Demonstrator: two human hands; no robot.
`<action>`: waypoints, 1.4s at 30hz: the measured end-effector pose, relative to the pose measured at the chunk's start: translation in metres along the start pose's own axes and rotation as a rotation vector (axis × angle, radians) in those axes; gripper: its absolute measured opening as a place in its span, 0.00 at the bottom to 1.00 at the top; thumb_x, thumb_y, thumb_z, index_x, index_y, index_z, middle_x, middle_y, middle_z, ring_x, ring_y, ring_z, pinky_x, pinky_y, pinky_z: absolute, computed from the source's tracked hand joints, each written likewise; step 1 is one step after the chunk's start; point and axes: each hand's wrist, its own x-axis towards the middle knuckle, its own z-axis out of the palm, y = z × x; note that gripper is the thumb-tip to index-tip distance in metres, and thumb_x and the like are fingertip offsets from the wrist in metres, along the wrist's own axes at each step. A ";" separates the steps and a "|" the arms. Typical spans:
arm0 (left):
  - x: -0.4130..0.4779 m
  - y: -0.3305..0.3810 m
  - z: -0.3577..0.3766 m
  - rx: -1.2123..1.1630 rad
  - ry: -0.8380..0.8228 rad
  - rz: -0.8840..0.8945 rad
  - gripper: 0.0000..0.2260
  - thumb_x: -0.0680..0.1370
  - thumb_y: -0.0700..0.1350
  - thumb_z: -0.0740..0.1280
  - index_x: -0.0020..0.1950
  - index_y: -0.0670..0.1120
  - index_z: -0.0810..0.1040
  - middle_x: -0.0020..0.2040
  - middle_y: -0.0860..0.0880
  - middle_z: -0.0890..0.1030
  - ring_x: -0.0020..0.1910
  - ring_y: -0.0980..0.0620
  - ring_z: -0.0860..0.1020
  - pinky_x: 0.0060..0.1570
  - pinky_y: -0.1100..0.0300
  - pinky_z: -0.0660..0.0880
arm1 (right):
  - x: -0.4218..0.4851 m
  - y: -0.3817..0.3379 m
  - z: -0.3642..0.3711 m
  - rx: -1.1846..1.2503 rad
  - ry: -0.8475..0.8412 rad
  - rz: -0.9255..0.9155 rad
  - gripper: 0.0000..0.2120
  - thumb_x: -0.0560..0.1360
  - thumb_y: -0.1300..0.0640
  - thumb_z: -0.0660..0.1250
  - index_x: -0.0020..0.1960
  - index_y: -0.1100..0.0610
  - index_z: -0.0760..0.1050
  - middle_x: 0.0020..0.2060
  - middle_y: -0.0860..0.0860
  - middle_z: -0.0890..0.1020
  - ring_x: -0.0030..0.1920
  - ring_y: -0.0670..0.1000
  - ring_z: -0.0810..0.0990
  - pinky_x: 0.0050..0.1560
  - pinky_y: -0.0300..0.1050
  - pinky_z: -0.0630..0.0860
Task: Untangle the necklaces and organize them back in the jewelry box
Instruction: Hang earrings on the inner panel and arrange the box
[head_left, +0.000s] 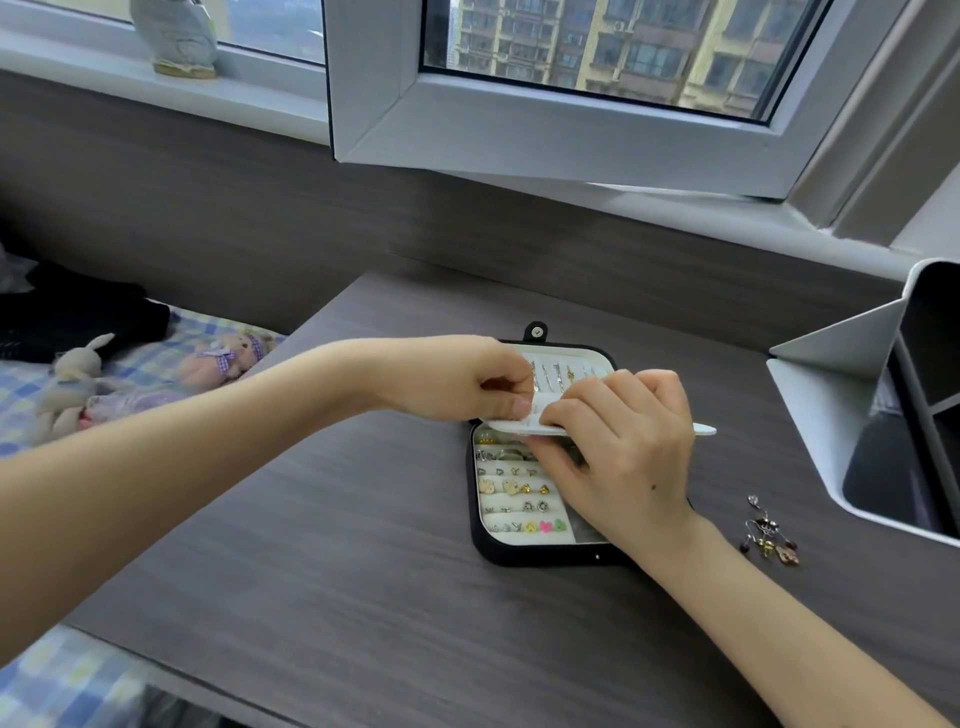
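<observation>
Lying open on the dark grey wood-grain desk (337, 519), the black rectangular jewelry box (519, 553) shows a cream lining, with its snap tab at the far edge. Its near tray holds rows of small stud earrings (519, 499) and a few rings. Several thin metal chains (556, 375) hang side by side against the inside of the raised lid. A flat white divider flap (704, 429) sticks out across the middle of the box, lifted off the tray.

The left hand (467, 379) grips the flap's left end, thumb underneath and curled fingers on top, clamped together on it. The right hand (623, 441) rests over the flap's middle with its fingers curled down onto the upper face; whether they also pinch a chain there cannot be told.

A tangled cluster of chains and charms (769, 535) lies on the desk well to the right of the box, apart from both hands. Just beyond it stands a white plastic organizer (857, 415) with dark compartments. Two small plush toys (78, 384) lie on the checked bed to the left of the desk.
</observation>
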 end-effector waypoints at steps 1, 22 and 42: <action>0.000 0.001 0.001 0.012 0.003 -0.003 0.11 0.80 0.44 0.62 0.37 0.50 0.70 0.32 0.56 0.69 0.30 0.62 0.68 0.33 0.70 0.65 | 0.000 0.000 0.000 0.001 -0.002 -0.003 0.15 0.74 0.53 0.70 0.30 0.57 0.76 0.28 0.49 0.77 0.29 0.52 0.73 0.37 0.48 0.64; -0.010 -0.007 0.044 -0.105 0.964 0.098 0.02 0.74 0.40 0.72 0.43 0.44 0.81 0.39 0.54 0.81 0.43 0.57 0.76 0.42 0.68 0.71 | 0.006 0.021 -0.056 -0.137 -0.163 0.206 0.12 0.71 0.52 0.70 0.52 0.57 0.80 0.51 0.50 0.82 0.53 0.52 0.78 0.62 0.55 0.62; 0.013 -0.014 0.046 -0.276 1.069 0.008 0.12 0.76 0.40 0.69 0.58 0.44 0.73 0.42 0.60 0.78 0.42 0.68 0.77 0.42 0.75 0.73 | -0.036 0.093 -0.104 -0.277 -0.801 0.418 0.10 0.58 0.71 0.77 0.29 0.59 0.78 0.25 0.52 0.80 0.27 0.57 0.79 0.32 0.48 0.75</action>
